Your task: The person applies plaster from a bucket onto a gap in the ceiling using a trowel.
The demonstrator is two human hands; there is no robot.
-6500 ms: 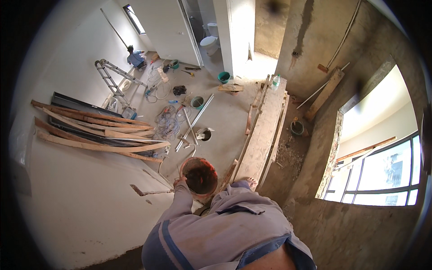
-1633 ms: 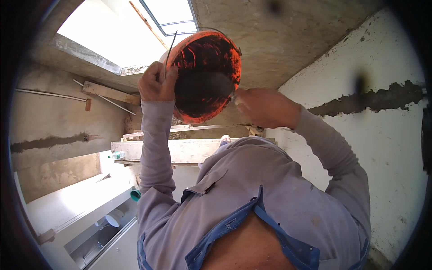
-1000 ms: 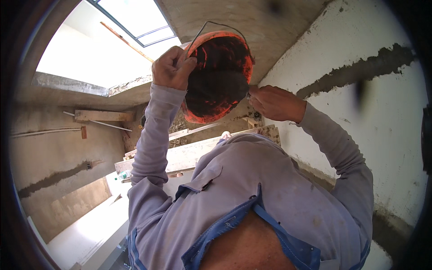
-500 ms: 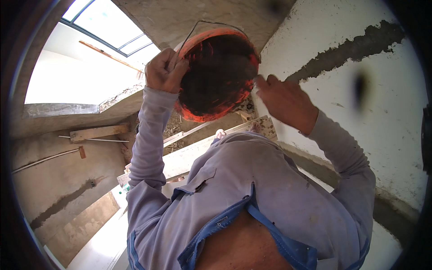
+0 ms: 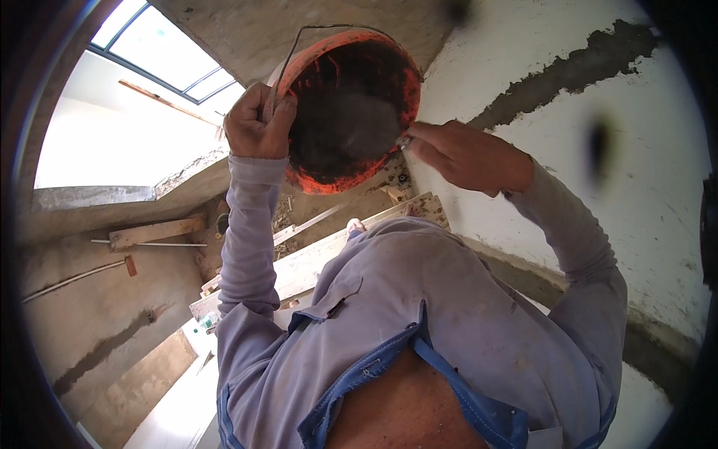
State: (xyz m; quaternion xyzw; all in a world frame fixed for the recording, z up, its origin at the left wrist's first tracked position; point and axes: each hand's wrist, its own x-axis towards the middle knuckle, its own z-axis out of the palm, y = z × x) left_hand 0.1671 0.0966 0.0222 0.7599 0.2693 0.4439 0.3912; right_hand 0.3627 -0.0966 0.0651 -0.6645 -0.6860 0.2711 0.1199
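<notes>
An orange-red bucket [image 5: 318,182] with a thin wire handle is tilted so its mouth faces me. Inside, grey mortar [image 5: 351,123] coats the walls and fills the bottom. My left hand [image 5: 258,123] is closed on the left rim, next to where the wire handle meets it. At the right side of the rim is my right hand [image 5: 467,153], its fingers curled together. A small grey piece shows at those fingertips; what it belongs to is hidden.
A wooden plank platform [image 5: 299,273] runs below me. The white wall [image 5: 538,194] on the right carries a rough grey mortar strip [image 5: 568,75]. A barred window [image 5: 164,52] lies at the upper left. A timber piece [image 5: 157,232] is farther down on the left.
The bucket and my left hand appear slightly farther left and up. My right hand has turned flatter along the rim, and more of the grey mortar inside shows.
</notes>
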